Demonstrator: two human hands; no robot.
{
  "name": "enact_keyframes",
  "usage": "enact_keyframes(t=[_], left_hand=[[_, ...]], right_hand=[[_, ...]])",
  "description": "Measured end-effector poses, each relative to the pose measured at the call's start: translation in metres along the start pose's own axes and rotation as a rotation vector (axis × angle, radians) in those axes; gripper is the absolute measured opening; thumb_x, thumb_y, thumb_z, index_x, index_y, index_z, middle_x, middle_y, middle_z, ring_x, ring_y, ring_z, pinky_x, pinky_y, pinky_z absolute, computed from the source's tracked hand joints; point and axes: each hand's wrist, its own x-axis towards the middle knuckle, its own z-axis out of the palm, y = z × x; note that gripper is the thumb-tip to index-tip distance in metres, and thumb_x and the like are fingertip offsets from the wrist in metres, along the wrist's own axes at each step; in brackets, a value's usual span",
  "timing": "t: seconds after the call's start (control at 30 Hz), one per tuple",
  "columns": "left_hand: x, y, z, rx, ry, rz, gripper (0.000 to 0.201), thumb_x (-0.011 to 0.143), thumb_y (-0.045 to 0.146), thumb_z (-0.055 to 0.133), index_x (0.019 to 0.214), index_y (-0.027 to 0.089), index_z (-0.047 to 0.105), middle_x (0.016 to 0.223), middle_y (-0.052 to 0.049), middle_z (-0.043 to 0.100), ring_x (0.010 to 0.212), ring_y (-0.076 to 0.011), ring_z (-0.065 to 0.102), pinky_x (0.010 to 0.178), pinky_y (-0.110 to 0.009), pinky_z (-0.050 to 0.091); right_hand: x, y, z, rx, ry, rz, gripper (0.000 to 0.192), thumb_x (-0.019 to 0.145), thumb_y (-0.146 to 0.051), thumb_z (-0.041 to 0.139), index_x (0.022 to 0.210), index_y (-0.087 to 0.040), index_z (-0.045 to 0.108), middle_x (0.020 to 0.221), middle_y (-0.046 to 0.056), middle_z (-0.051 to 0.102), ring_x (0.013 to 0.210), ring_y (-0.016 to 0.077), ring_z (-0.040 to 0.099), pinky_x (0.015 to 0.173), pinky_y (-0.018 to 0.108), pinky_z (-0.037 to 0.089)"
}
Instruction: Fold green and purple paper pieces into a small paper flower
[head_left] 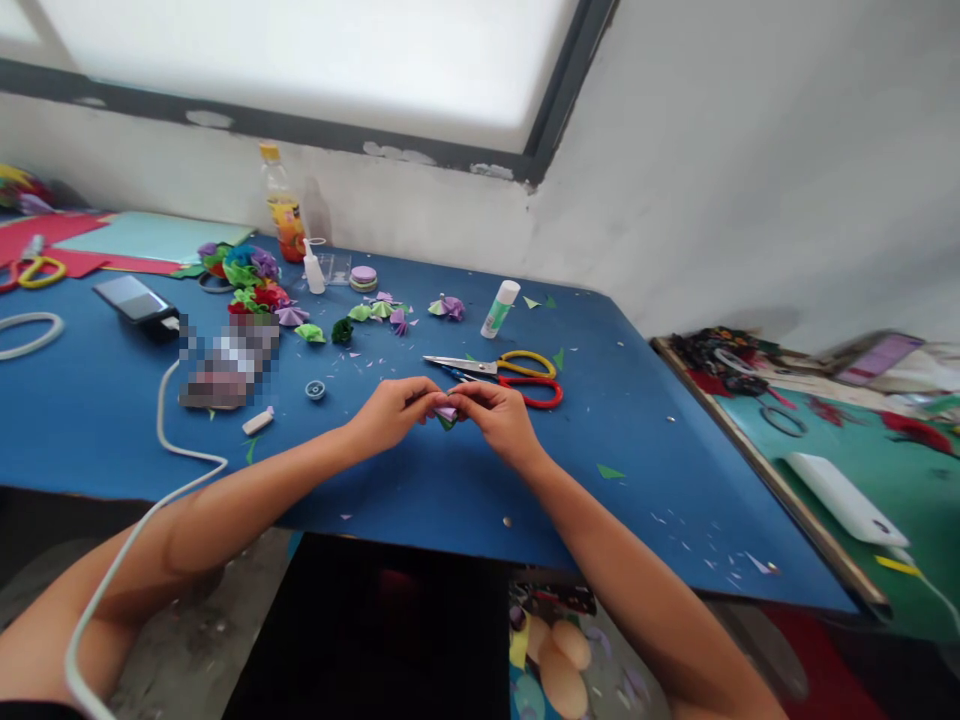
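Observation:
My left hand (391,412) and my right hand (501,422) meet over the front half of the blue table. Between their fingertips is a small folded paper piece (447,413), purple with some green below it; the fingers partly cover it. Just behind my right hand lie scissors (480,366) with one yellow and one red handle. A pen-like blue item shows beside their blades. The glue stick (500,309) stands upright farther back, with its white cap on. Folded purple and green paper pieces (382,309) are scattered behind my hands.
Toward the left are a phone (135,300) with a white cable, a second device with a blurred surface, and an eraser (258,421). A drink bottle (283,205) and a small white squeeze bottle (313,268) stand near the wall. A green table (832,440) adjoins at right.

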Motion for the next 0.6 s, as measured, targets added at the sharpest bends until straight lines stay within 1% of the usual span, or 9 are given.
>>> enact_keyframes(t=[0.1,0.17,0.27,0.33,0.4,0.47,0.6], left_hand=[[0.0022,0.0022,-0.0019,-0.177,-0.103,-0.131,0.024,0.081,0.034,0.056,0.084,0.012,0.065,0.067,-0.002,0.064,0.056,-0.009,0.055,0.058,-0.022,0.047],[0.0031,0.0031,-0.0025,-0.294,-0.149,-0.223,0.022,0.08,0.031,0.058,0.087,0.012,0.066,0.071,-0.003,0.066,0.057,-0.0085,0.056,0.06,-0.023,0.048],[0.0035,0.0025,-0.0012,-0.421,-0.141,-0.319,0.018,0.08,0.026,0.06,0.088,0.013,0.068,0.074,-0.004,0.068,0.059,-0.0081,0.058,0.063,-0.024,0.05],[0.0037,0.0007,0.0004,-0.45,-0.114,-0.347,0.015,0.08,0.023,0.06,0.086,0.012,0.068,0.072,-0.004,0.068,0.06,-0.0082,0.059,0.064,-0.023,0.051],[0.0041,-0.0015,0.0017,-0.446,-0.099,-0.354,0.012,0.08,0.02,0.061,0.084,0.012,0.068,0.07,-0.004,0.067,0.06,-0.0081,0.059,0.065,-0.023,0.051],[0.0046,-0.0036,0.0021,-0.427,-0.09,-0.347,0.011,0.079,0.018,0.061,0.083,0.011,0.068,0.068,-0.003,0.067,0.059,-0.0081,0.06,0.064,-0.023,0.051],[0.0045,-0.0057,0.0017,-0.381,-0.063,-0.311,0.009,0.077,0.017,0.062,0.081,0.011,0.068,0.065,-0.002,0.066,0.058,-0.0082,0.059,0.064,-0.023,0.051]], right_hand=[[0.0014,0.0016,-0.0017,-0.015,0.057,-0.038,0.023,0.063,-0.038,0.073,0.072,-0.017,0.069,0.063,0.0,0.064,0.053,0.0096,0.055,0.057,0.025,0.047],[0.0016,0.0028,-0.0027,-0.038,0.079,-0.063,0.023,0.065,-0.039,0.072,0.073,-0.017,0.069,0.064,0.001,0.065,0.055,0.0103,0.055,0.058,0.026,0.048],[0.0007,0.0038,-0.0033,-0.059,0.084,-0.082,0.027,0.067,-0.038,0.07,0.086,-0.019,0.07,0.067,0.001,0.066,0.057,0.0114,0.057,0.059,0.027,0.05],[-0.0004,0.0042,-0.0034,-0.087,0.09,-0.094,0.03,0.068,-0.036,0.069,0.094,-0.02,0.07,0.07,0.001,0.068,0.058,0.0119,0.058,0.061,0.028,0.051],[-0.0013,0.0045,-0.0034,-0.145,0.086,-0.111,0.029,0.07,-0.036,0.067,0.094,-0.02,0.071,0.073,0.003,0.069,0.059,0.0126,0.058,0.062,0.029,0.051],[-0.0018,0.0053,-0.0036,-0.21,0.064,-0.129,0.029,0.073,-0.036,0.064,0.095,-0.019,0.071,0.076,0.004,0.07,0.059,0.0134,0.059,0.062,0.029,0.051],[-0.0017,0.0079,-0.0036,-0.288,0.015,-0.165,0.033,0.078,-0.037,0.059,0.105,-0.02,0.068,0.081,0.004,0.071,0.06,0.0138,0.06,0.064,0.03,0.051]])
